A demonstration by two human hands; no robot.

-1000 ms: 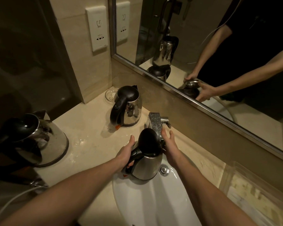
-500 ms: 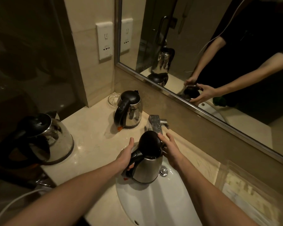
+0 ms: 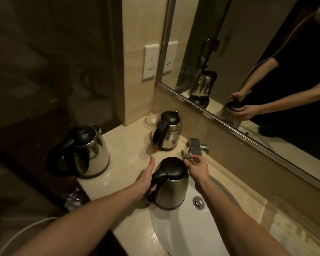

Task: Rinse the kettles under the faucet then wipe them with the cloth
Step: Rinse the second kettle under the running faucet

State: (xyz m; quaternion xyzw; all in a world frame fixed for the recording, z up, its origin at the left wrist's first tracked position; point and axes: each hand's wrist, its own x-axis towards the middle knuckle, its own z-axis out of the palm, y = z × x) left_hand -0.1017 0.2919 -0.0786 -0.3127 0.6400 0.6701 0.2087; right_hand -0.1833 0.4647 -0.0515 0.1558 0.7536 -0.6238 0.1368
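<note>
The white sink lies below both hands, and the held kettle hangs over its left rim, lid closed. Two other kettles stand apart: one well left of the left fingers, one beyond the raised thumb. I see no water stream and no cloth, so I judge the rinsing hardly begun and all the wiping left.

The left hand curls around the handle. The right hand has its fingers loosely bent at the lid, just below the faucet; I cannot tell if they touch. Earlier they lay straighter.
</note>
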